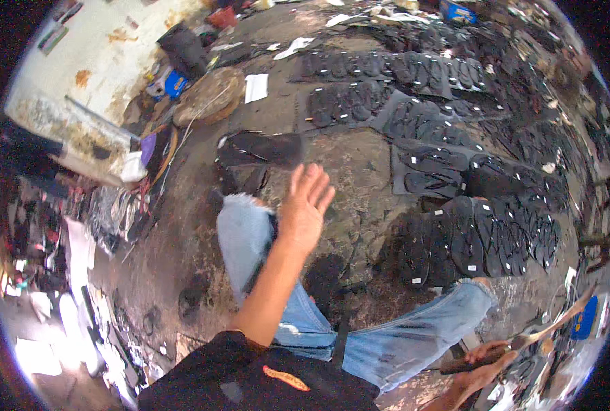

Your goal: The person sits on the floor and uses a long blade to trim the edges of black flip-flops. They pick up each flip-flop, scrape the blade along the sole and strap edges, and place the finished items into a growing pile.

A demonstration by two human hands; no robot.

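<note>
My left hand [303, 209] is stretched out over the floor with its fingers apart and nothing in it. Just beyond its fingertips lies a flat black sole-shaped piece [260, 148], with smaller dark pieces [245, 181] nearer my knee. Low on the right, my right hand [484, 370] is closed around a long tool [555, 322] with a dark brown grip and a pale, slightly curved length. The exact kind of this tool does not show. Rows of black flip-flops [466, 236] with small white labels lie above my right knee.
More black flip-flops [349, 103] are laid out on dark sheets farther off. A round wooden block [210, 97] stands at the back left beside a blue box [175, 83]. Scraps [110, 212] are heaped on the left. Another blue box [583, 318] is at the far right.
</note>
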